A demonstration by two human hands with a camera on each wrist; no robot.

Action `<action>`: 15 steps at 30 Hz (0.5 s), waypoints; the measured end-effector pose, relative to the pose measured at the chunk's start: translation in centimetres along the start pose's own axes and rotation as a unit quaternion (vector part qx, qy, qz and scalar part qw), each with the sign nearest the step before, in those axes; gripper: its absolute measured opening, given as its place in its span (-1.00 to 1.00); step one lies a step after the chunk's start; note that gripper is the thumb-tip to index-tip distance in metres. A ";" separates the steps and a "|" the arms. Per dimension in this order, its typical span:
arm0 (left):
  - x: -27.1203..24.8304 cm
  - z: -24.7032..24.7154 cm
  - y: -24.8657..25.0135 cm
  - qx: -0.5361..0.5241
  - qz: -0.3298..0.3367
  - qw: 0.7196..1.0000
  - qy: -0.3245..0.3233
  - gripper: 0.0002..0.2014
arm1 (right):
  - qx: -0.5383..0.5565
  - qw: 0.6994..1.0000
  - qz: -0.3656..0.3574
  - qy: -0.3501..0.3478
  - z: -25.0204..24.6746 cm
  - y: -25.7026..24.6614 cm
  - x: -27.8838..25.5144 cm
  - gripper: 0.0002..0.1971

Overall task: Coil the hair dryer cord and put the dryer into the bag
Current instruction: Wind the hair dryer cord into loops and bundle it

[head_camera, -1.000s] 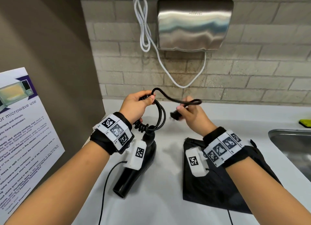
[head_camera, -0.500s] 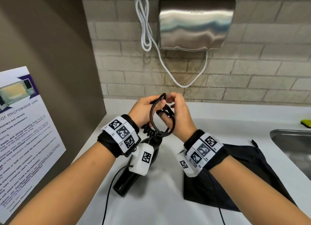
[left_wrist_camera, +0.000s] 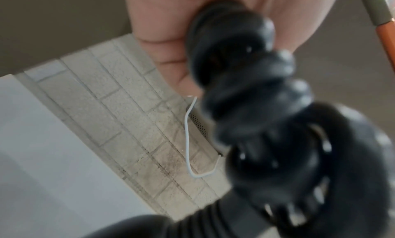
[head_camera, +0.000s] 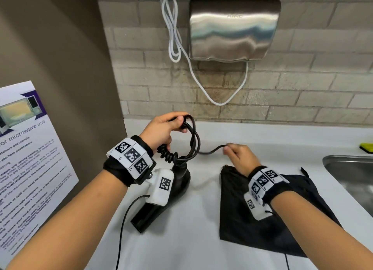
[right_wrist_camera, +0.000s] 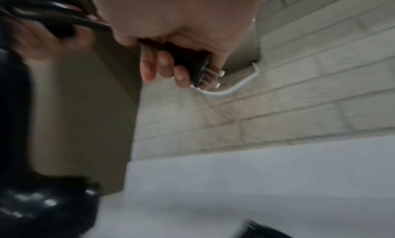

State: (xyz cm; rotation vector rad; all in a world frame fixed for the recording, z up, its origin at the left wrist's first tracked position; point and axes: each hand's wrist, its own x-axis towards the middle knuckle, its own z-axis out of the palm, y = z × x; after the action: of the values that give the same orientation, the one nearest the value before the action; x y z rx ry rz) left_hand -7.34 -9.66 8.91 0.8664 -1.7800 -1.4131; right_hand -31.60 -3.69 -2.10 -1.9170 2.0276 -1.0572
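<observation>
Left hand raised above the desk, wrist cocked, forearm angling up from the lower left. Fingers curled over the top of several black loops of the cord, thumb pressed against them from the side, so the coil hangs down from the grip. Below the coil, a tight spiral stretch of cord running into the handle of the black hair dryer, which lies on the desk with its barrel pointing toward the near edge, partly hidden behind the wrist camera. From the left wrist view, only palm and blurred spiral cord close to the lens.

Right hand lower and off to the right, well apart from the left, knuckles up, forearm coming in from the lower right. Fingers folded round the black plug, its two metal pins sticking out past the fingertips. A short free length of cord stretching from this hand leftward to the bottom of the coil, slightly slack, hanging just above the desk.

Black bag lying flat on the desk beneath the right wrist, just beside the dryer to its right, not touching it. Behind, on the brick wall, a steel hand dryer with a white cable looped beside it. At the far right, the edge of a metal sink.
</observation>
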 end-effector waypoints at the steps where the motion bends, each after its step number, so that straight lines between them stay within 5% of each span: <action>1: 0.0 -0.1 -0.1 0.002 -0.005 1.000 -0.004 -0.80 | -0.019 0.998 0.061 -0.019 -0.4 1.1 -0.2 -0.68; 5: -0.2 0.6 -0.1 0.008 -0.010 1.000 -0.026 -0.82 | -0.052 0.986 0.121 -0.101 -0.5 0.6 0.2 -0.70; 9: -0.1 1.1 0.3 -0.009 -0.010 1.000 0.011 -0.91 | 0.113 0.982 0.092 -0.122 -0.1 -2.2 0.3 -0.71; 15: 0.1 0.4 0.4 0.004 0.041 0.998 0.037 -0.87 | 0.168 0.947 0.041 -0.272 0.4 -5.1 0.3 -0.78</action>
State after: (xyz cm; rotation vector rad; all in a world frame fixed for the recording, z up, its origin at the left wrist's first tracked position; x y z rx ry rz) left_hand -7.75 -9.53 9.23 0.8306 -1.7477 -1.3066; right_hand -27.27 -3.77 0.73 -1.6879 1.4980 -0.6907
